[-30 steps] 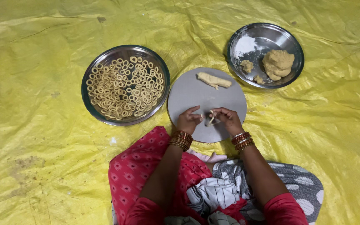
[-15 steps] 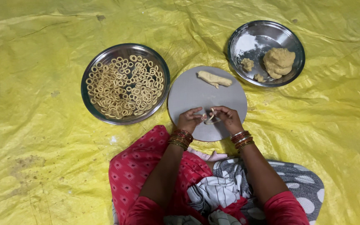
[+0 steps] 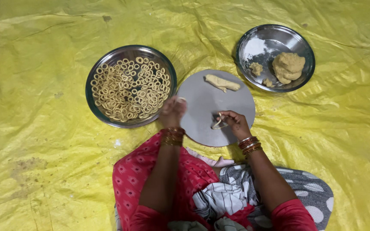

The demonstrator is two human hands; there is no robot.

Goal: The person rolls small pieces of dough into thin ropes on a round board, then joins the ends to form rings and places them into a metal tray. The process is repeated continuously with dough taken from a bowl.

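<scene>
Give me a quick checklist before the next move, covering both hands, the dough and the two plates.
1. Left hand at the ring plate's edge: ok, but blurred, so its grip cannot be told.
2. Right hand pinches a thin dough strip over the round grey board: ok.
3. Plate of dough rings has bare space near its rim: ok.
4. Dough roll lies on the board, untouched: ok.
5. Dough lump sits in the second steel plate: ok.
6. Strip closed into a ring: cannot tell.
</scene>
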